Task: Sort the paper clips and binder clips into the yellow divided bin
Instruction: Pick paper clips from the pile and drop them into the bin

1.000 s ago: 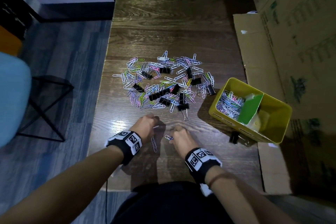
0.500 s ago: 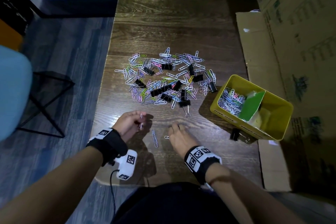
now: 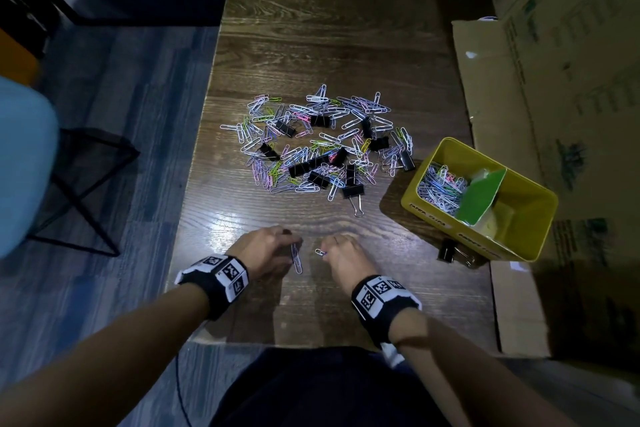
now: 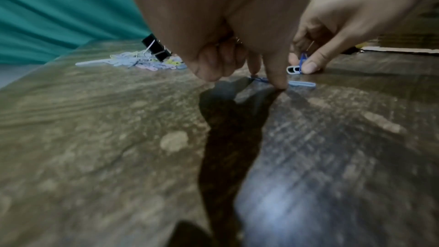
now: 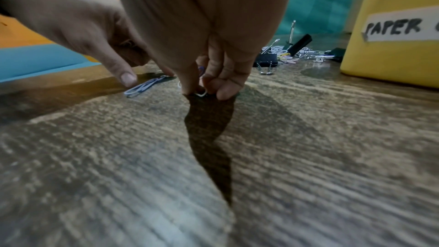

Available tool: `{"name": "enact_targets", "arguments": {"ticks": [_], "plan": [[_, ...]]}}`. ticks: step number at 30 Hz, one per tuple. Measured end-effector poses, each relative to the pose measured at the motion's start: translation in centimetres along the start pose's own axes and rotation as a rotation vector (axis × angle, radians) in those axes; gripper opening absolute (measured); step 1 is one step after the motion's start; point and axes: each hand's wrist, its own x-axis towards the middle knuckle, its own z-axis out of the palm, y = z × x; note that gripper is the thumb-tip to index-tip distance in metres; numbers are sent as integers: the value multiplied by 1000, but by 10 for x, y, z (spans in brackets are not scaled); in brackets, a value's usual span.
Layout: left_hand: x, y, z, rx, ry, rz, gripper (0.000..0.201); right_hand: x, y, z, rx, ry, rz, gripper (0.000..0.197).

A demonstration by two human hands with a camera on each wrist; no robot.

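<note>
A mixed pile of coloured paper clips and black binder clips [image 3: 318, 142] lies mid-table. The yellow bin [image 3: 446, 146] stands to its right with a green divider [image 3: 481, 194]; its left compartment holds paper clips [image 3: 440, 187]. Near the front edge my left hand [image 3: 270, 246] has its fingers curled down, the tips pinching the end of a long light-blue paper clip [image 3: 296, 262] that lies on the wood. In the left wrist view one fingertip [image 4: 277, 84] presses beside that clip [image 4: 301, 83]. My right hand [image 3: 343, 253] pinches a small white paper clip [image 5: 200, 93] against the table.
One black binder clip [image 3: 446, 250] lies on the table against the bin's near wall. Flat cardboard [image 3: 485, 87] lies along the table's right side under the bin, with boxes behind. A blue chair [image 3: 24, 163] stands to the left.
Half a second ago my left hand was turned up, holding a clip off the table; now it is back down with its fingertips on the long clip. The right hand has stayed in place.
</note>
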Motion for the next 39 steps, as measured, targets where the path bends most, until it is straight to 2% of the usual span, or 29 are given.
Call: {"name": "enact_targets", "arguments": {"ticks": [2, 5, 7, 10, 16, 18, 20, 22, 23, 25, 27, 29, 30, 31, 34, 36, 39], "plan": [[-3, -3, 6, -6, 37, -11, 45, 0, 0, 0, 2, 5, 5, 28], [-8, -9, 16, 8, 56, -26, 58, 1, 1, 1, -6, 17, 8, 28], [-7, -9, 18, 15, 61, -34, 60, 0, 1, 0, -6, 14, 3, 27], [-3, -9, 19, 24, 45, -6, 57, -1, 2, 0, 13, 23, -6, 28], [-4, -12, 25, -3, 13, 77, 37, -2, 2, -2, 74, 25, -10, 28], [-5, -12, 21, -119, 19, 88, 26, -4, 4, -3, 112, 13, -15, 30], [-6, -13, 13, -372, 102, 12, 9, -4, 4, -4, 192, 13, 6, 27], [-8, -15, 7, -706, 231, -194, 30, -2, 3, -7, 322, 49, 34, 16], [-10, -15, 3, -875, 281, -284, 34, 0, 0, -9, 374, 34, 37, 15], [-15, -14, 0, -1145, 327, -388, 38, 3, -10, -10, 437, -61, 13, 18], [-20, -15, -1, -1322, 327, -421, 40, 7, -22, -9, 476, -108, -45, 30], [-24, -18, 1, -1418, 328, -411, 36, 8, -32, -8, 455, -103, -99, 45], [-26, -19, 1, -1447, 316, -408, 31, 9, -36, -8, 413, -91, -111, 46], [-28, -20, 1, -1471, 300, -404, 25, 10, -39, -8, 352, -80, -120, 44], [-30, -21, 1, -1556, 230, -450, 35, 12, -47, -6, 145, -78, -105, 42], [-31, -20, -1, -1573, 204, -491, 30, 14, -50, -5, 89, -114, -74, 33], [-33, -20, -1, -1584, 199, -532, 25, 13, -59, -10, -95, -174, -127, 31]]}}
